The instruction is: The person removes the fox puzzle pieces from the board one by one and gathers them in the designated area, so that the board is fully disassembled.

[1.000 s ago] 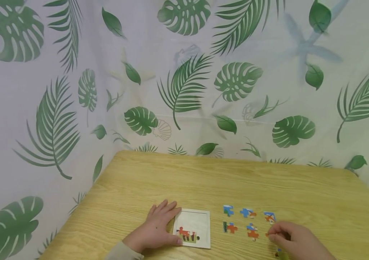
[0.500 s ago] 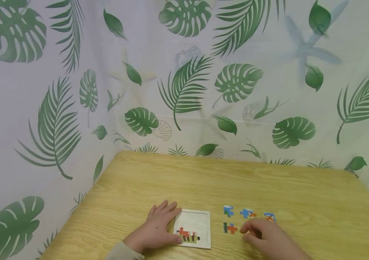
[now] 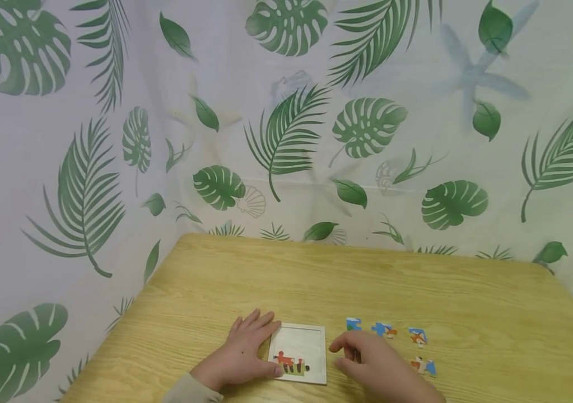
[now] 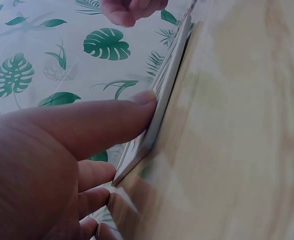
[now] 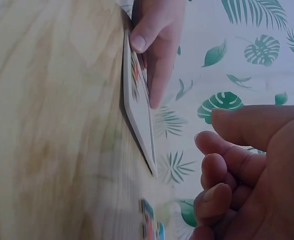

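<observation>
A shallow white puzzle tray [image 3: 316, 352] lies on the table, with joined red, green and dark-striped jigsaw pieces [image 3: 293, 365] in its near left corner. My left hand [image 3: 243, 355] rests along the tray's left side. Its straight thumb [image 4: 117, 117] presses on the near rim, and its fingers spread toward the far left corner. My right hand [image 3: 377, 364] hovers just right of the tray with loosely bent fingers. In the right wrist view, nothing shows between its thumb [image 5: 232, 122] and index finger. The hand hides part of the table where loose pieces were seen.
Loose jigsaw pieces lie right of the tray: a blue and green one [image 3: 353, 323], a blue and orange one [image 3: 384, 329], a fox-coloured one [image 3: 418, 336] and another orange and blue one [image 3: 423, 366]. A leaf-print curtain [image 3: 291, 140] hangs behind the wooden table [image 3: 316, 280].
My right hand has moved left across the loose pieces toward the tray, uncovering the orange and blue piece at the lower right. My left hand and the tray stay in place.
</observation>
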`<state>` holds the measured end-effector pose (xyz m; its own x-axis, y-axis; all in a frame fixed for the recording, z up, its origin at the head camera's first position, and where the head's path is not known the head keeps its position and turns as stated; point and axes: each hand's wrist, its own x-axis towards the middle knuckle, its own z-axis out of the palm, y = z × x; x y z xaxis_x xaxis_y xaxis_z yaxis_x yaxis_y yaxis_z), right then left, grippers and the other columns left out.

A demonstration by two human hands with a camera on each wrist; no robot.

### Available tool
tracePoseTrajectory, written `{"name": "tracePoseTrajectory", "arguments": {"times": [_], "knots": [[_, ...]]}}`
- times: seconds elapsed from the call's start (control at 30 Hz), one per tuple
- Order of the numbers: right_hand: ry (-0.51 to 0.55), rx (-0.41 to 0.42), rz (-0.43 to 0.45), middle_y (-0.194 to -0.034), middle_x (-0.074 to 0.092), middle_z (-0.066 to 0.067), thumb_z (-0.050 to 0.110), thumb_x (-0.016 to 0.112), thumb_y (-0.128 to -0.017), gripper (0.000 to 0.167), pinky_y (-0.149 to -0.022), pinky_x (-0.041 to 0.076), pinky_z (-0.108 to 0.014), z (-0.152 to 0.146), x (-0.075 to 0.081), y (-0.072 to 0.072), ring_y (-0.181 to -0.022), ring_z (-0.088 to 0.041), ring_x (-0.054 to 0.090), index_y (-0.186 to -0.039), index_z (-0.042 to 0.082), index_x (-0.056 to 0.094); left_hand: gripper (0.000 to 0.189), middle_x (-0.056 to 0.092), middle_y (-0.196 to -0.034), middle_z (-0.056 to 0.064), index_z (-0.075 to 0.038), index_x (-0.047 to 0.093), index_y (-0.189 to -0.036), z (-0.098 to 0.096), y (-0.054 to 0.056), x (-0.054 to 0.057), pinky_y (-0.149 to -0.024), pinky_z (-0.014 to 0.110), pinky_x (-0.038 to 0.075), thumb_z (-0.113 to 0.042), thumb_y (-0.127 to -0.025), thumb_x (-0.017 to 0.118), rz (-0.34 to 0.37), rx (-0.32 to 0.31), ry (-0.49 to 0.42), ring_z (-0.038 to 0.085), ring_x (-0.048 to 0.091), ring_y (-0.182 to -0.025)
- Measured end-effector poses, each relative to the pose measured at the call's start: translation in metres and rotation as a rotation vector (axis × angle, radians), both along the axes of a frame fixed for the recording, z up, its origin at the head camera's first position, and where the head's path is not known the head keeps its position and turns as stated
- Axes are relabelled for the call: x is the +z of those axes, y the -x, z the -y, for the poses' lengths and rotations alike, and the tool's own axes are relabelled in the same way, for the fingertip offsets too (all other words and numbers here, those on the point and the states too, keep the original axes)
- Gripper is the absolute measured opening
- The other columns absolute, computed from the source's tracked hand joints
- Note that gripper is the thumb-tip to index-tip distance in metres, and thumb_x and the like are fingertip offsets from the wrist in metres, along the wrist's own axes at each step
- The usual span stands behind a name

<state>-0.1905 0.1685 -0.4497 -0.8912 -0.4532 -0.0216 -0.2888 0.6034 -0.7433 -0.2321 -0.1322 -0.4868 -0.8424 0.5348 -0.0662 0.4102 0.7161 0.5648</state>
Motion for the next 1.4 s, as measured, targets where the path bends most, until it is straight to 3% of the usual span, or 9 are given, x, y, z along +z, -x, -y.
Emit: {"name": "tracePoseTrajectory", "arguments": {"times": [0.5,0.93,1.4], "knots": [[-0.038,0.088,0.013,-0.073,0.054,0.009,0.022,0.072,-0.091,0.014,-0.059,0.042,-0.027,0.047,-0.013,0.005,-0.063,-0.006,0.048,-0.104,0.016,0.071,0.093,0.03,-0.163,0.012,-0.011,0.044,-0.154,0.0,-0.001,0.0,-0.117,0.066,0.003,-0.057,-0.081,0.077,-0.007,-0.013,-0.009,0.039,0.013,-0.152],[-0.108,0.051,0.035,-0.07,0.055,0.008,0.021,0.071,-0.087,0.019,-0.055,0.044,-0.028,0.062,-0.024,0.01,-0.058,-0.009,0.05,-0.103,0.012,0.07,0.094,0.029,-0.164,0.01,-0.014,0.042,-0.156,0.001,0.001,-0.002,-0.117,0.066,0.003,-0.06,-0.08,0.075,-0.008,-0.017,0.002,0.039,0.013,-0.152],[-0.222,0.015,-0.005,-0.076,0.054,0.011,0.025,0.073,-0.087,0.016,-0.057,0.044,-0.029,0.068,-0.016,0.008,-0.062,-0.008,0.05,-0.093,0.018,0.061,0.095,0.029,-0.164,0.013,-0.011,0.042,-0.155,-0.001,-0.002,0.0,-0.116,0.066,0.001,-0.059,-0.08,0.075,0.008,-0.012,-0.029,0.04,0.012,-0.152]]}}
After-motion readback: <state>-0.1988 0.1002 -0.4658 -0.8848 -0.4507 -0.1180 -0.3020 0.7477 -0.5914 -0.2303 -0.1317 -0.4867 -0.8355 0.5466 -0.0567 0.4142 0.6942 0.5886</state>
